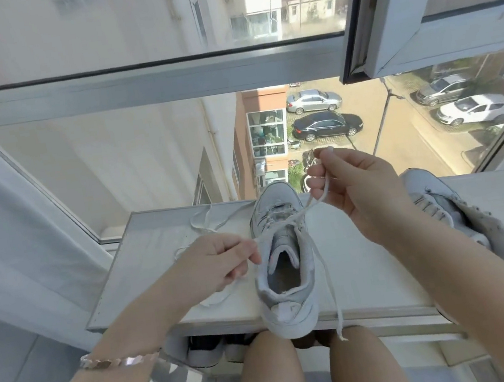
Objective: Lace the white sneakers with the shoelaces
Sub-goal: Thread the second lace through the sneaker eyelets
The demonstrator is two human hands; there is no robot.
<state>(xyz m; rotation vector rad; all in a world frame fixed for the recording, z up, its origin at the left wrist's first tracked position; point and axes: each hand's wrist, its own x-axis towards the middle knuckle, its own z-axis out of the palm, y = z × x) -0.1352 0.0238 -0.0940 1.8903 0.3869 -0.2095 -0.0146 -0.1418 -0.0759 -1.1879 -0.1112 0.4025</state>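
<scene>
From the head camera: pinching one shoelace (293, 217) in both hands, left hand (218, 260) low beside the collar, right hand (357, 189) raised, likely to draw slack taut through the eyelets. On the tabletop (350, 258), heel nearest the person: middle sneaker (282, 264); second sneaker (440, 206) just right, spare lace (197, 223) left.

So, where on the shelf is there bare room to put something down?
Bare shelf lies between the middle sneaker and the right sneaker, and right of that one. The left side is crowded: the spare lace at the back, the left hand pinching the lace in front.
</scene>
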